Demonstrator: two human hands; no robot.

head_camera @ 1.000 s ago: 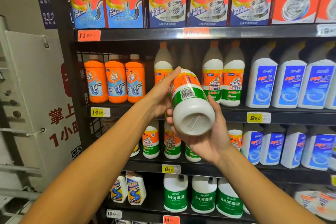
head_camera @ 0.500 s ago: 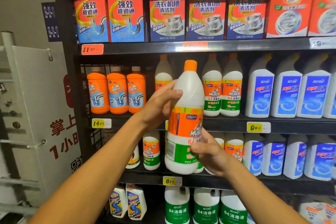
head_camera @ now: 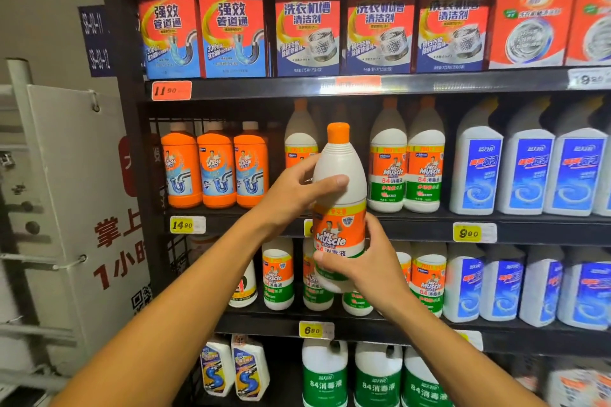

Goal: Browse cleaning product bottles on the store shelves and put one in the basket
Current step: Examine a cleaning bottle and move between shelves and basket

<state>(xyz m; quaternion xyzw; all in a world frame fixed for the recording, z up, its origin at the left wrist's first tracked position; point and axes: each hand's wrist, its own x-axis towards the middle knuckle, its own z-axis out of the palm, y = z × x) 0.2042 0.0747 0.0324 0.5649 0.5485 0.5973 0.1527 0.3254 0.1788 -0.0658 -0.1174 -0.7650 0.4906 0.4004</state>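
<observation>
Head view showed the left hand [head_camera: 291, 188] with its thumb laid across the shoulder of a white plastic bottle with an orange cap and orange-green label [head_camera: 340, 208], fingers curled behind and hidden. Lower down, the right hand [head_camera: 367, 264] clasped the bottle's base, thumb over the label's bottom edge, covering the green band. That bottle stood upright in mid-air before the black metal shelves [head_camera: 330, 89], its front label facing the camera. Behind it, matching white bottles [head_camera: 406, 162] stood partly masked. At the right edge, white-and-blue bottles [head_camera: 525, 172] were cut off and blurred
</observation>
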